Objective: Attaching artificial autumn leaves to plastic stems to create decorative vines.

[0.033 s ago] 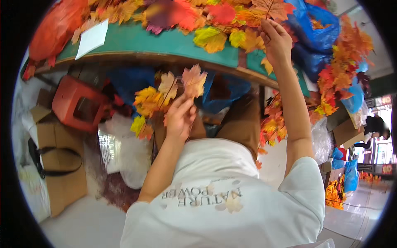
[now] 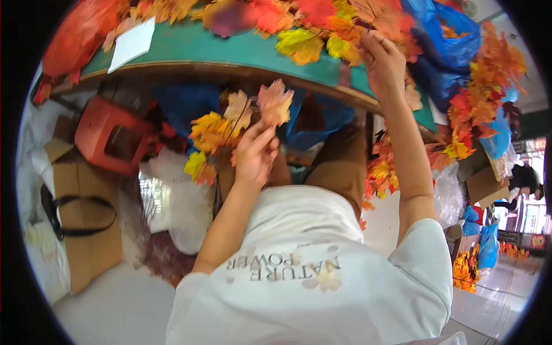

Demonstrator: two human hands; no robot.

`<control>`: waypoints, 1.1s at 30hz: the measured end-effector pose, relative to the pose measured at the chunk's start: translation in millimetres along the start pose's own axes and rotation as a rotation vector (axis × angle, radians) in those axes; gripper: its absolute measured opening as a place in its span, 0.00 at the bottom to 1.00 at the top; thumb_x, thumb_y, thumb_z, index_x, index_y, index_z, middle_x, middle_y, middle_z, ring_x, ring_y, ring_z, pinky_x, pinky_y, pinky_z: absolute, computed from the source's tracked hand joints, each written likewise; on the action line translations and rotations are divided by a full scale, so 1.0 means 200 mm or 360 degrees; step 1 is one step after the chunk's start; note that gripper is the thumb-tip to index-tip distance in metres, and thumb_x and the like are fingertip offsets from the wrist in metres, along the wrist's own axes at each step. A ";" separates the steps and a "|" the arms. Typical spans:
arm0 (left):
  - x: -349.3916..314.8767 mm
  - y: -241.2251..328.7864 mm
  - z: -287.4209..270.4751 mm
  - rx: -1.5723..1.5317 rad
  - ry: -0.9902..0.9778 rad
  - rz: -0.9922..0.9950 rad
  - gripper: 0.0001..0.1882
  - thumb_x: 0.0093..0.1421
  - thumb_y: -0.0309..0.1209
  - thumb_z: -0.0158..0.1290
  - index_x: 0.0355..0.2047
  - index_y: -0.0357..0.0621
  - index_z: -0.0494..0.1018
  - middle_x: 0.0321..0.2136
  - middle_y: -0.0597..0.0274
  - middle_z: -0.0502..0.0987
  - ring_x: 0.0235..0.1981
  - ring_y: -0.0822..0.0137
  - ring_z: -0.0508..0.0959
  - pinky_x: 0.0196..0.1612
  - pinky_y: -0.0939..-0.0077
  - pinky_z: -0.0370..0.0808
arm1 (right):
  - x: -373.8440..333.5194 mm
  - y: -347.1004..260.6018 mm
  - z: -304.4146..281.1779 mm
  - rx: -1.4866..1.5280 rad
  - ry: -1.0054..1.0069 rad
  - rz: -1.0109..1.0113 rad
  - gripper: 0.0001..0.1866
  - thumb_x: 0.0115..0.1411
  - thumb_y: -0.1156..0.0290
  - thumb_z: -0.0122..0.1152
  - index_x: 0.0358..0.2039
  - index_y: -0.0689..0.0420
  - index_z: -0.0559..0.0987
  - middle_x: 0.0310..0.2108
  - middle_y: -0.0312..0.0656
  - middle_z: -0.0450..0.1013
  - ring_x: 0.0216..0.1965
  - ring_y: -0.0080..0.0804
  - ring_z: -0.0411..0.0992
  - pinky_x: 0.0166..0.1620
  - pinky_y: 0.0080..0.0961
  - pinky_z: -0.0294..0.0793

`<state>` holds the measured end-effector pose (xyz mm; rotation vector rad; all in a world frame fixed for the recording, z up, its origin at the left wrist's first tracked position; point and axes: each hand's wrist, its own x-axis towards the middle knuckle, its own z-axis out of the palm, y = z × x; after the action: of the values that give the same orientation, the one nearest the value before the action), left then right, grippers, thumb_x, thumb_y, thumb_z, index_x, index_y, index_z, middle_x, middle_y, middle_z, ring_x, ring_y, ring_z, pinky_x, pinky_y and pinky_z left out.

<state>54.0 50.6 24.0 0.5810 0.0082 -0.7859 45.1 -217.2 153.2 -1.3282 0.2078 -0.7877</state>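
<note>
My left hand (image 2: 256, 154) is closed on an artificial maple leaf sprig at the table's front edge, above my lap. A pale orange-pink leaf (image 2: 275, 103) stands up from its fingertips. Yellow-orange leaves (image 2: 211, 132) of the bunch hang to the left of that hand. Over the right part of the table, my right hand (image 2: 384, 66) pinches at the stem of a large orange maple leaf (image 2: 379, 16). The exact grip of its fingertips is partly hidden among the leaves.
The green table (image 2: 230, 52) carries piled leaves, a white paper (image 2: 132, 46) and a blue bag (image 2: 445, 40). A red stool (image 2: 112, 136), cardboard box (image 2: 89, 227) and clear plastic bag (image 2: 178, 201) are on the left. Leaf garlands (image 2: 382, 167) hang on the right; farther off is another person (image 2: 523, 178).
The view has shifted slightly. My right hand has come a little nearer to me, with the large orange leaf. My left hand keeps its hold on the sprig.
</note>
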 end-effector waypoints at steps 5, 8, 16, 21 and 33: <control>0.03 -0.05 0.05 0.0099 0.0134 0.0155 0.13 0.56 0.22 0.53 0.43 0.38 0.70 0.29 0.67 0.74 0.23 0.77 0.73 0.21 0.87 0.68 | -0.53 0.24 0.15 0.0333 -0.0050 0.0648 0.06 0.56 0.76 0.58 0.33 0.65 0.77 0.29 0.41 0.74 0.32 0.27 0.74 0.35 0.18 0.75; 0.01 -0.06 0.03 0.0371 0.0226 0.0262 0.14 0.55 0.21 0.53 0.42 0.38 0.71 0.27 0.65 0.74 0.21 0.77 0.73 0.20 0.86 0.68 | -0.70 0.30 0.25 0.0424 -0.0048 0.0527 0.06 0.57 0.76 0.57 0.33 0.66 0.77 0.30 0.42 0.74 0.32 0.27 0.75 0.37 0.18 0.76; -0.02 -0.06 0.07 0.0381 0.0249 0.0417 0.16 0.53 0.19 0.53 0.43 0.39 0.68 0.25 0.64 0.73 0.20 0.75 0.74 0.18 0.85 0.68 | -0.77 0.42 0.33 -0.0122 0.0002 0.0526 0.09 0.55 0.75 0.61 0.36 0.65 0.77 0.36 0.39 0.74 0.32 0.24 0.73 0.37 0.17 0.74; -0.01 -0.05 0.06 0.0308 0.0171 0.0413 0.15 0.53 0.18 0.53 0.41 0.40 0.68 0.26 0.64 0.73 0.21 0.75 0.74 0.18 0.85 0.68 | -0.81 0.49 0.30 0.0634 0.0047 0.0887 0.09 0.54 0.77 0.60 0.36 0.62 0.75 0.33 0.39 0.74 0.32 0.25 0.73 0.33 0.21 0.75; -0.01 -0.07 0.05 0.0313 0.0160 0.0368 0.15 0.53 0.18 0.53 0.42 0.39 0.68 0.29 0.62 0.74 0.21 0.74 0.73 0.19 0.86 0.69 | -0.82 0.49 0.31 0.0733 0.0035 0.1023 0.11 0.56 0.73 0.59 0.39 0.62 0.74 0.34 0.40 0.75 0.28 0.24 0.73 0.25 0.18 0.72</control>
<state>40.7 39.3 26.7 0.7926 -0.0438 -0.5351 -1.5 -64.1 31.0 -0.7445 0.4175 -0.2742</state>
